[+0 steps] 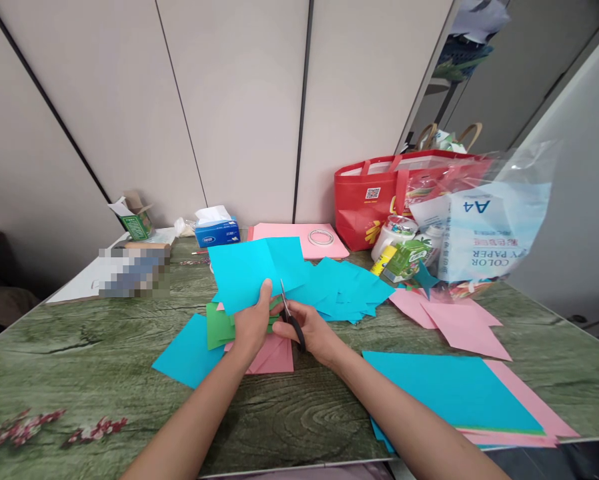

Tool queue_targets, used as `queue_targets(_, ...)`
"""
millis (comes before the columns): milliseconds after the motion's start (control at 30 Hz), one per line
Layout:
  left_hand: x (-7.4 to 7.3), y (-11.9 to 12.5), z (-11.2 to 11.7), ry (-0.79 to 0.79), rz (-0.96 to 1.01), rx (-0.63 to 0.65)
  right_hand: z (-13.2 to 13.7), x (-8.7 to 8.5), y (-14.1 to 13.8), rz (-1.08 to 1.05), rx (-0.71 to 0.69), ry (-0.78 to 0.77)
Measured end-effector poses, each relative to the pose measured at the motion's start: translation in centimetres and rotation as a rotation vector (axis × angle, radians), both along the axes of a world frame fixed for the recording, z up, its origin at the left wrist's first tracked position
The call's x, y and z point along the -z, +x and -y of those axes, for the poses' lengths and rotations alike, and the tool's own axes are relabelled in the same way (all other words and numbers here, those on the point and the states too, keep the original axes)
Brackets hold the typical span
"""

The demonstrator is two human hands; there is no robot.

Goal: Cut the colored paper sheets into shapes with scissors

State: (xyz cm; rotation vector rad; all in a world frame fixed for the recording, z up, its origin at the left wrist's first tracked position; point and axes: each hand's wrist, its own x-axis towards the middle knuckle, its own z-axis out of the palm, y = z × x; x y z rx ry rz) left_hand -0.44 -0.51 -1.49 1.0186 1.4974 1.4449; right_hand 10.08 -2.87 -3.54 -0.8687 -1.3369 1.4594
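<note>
My left hand (252,323) pinches the lower edge of a large cyan paper sheet (252,267) and holds it upright above the table. My right hand (312,333) grips black-handled scissors (290,317), whose blades point up into the bottom edge of that sheet. Small green paper pieces (218,325) lie just left of my left hand. Folded pink paper (274,357) rests under both hands.
Cyan squares (347,293) are piled behind the hands and one cyan sheet (187,353) lies front left. Stacked cyan and pink sheets (454,393) sit front right. A red bag (374,200), an A4 paper pack (484,227), a tissue box (217,230) and a tape ring (321,237) stand at the back.
</note>
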Motion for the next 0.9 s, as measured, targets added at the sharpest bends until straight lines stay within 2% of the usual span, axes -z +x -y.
queue_targets(300, 0.4, -0.2, -0.2, 0.015, -0.076, 0.007, 0.0, 0.0, -0.1, -0.031, 0.014, -0.007)
queue_targets(633, 0.1, -0.1, -0.1, 0.029, -0.099, -0.023, -0.3, 0.9, -0.1, -0.059, 0.006, -0.007)
queue_targets(767, 0.3, -0.2, -0.2, -0.044, -0.097, -0.002, -0.4, 1.1, -0.2, -0.043, 0.009, -0.012)
queue_targets(900, 0.5, -0.3, -0.3, -0.044, -0.124, -0.013, -0.3, 0.7, -0.2, -0.059, 0.022, -0.001)
